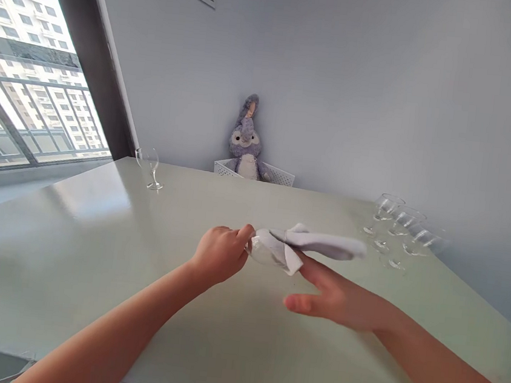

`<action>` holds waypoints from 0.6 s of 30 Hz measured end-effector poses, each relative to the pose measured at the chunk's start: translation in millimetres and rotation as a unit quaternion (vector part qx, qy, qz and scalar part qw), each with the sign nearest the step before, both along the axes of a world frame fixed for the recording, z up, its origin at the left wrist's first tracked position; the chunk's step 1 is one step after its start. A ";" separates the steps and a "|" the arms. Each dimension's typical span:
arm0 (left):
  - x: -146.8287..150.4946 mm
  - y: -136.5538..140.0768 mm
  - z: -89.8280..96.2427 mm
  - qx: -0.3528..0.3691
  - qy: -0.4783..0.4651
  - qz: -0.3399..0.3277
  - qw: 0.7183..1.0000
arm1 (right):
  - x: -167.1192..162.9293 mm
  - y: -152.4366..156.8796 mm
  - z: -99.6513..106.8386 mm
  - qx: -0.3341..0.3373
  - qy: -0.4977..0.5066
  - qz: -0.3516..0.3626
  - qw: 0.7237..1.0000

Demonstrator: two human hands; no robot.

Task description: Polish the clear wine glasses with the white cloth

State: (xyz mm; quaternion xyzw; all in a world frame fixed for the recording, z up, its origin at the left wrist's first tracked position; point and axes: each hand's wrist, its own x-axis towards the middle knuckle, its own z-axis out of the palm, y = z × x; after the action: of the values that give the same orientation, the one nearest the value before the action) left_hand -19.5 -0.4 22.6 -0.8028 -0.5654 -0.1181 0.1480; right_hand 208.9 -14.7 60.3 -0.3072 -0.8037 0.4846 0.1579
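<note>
My left hand [222, 252] is closed around the stem end of a wine glass [261, 247], which lies sideways above the table with its bowl toward the right. A white cloth [323, 243] is stuffed into the glass's mouth, and its loose end sticks out to the right. My right hand [329, 297] is just below the cloth, thumb and fingers spread apart. Its fingertips reach behind or against the cloth's lower edge; whether they touch it I cannot tell.
One wine glass [152, 171] stands upright at the table's back left. Several more glasses [401, 222] stand in a group at the right edge. Behind the pale table [167, 340], a plush toy [246, 142] sits in a white basket [279, 176] against the wall. A window is at left.
</note>
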 end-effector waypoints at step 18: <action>11.3 -2.4 -8.1 -0.002 0.041 -0.065 0.997 | 20.0 22.3 -19.1 -0.257 0.172 -0.005 0.951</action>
State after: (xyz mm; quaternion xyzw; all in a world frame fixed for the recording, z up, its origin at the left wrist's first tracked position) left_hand -8.1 -2.7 14.5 -0.8424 -0.5054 -0.0935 0.1616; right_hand 228.8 7.6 41.2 -0.2529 -0.6112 0.7195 0.2117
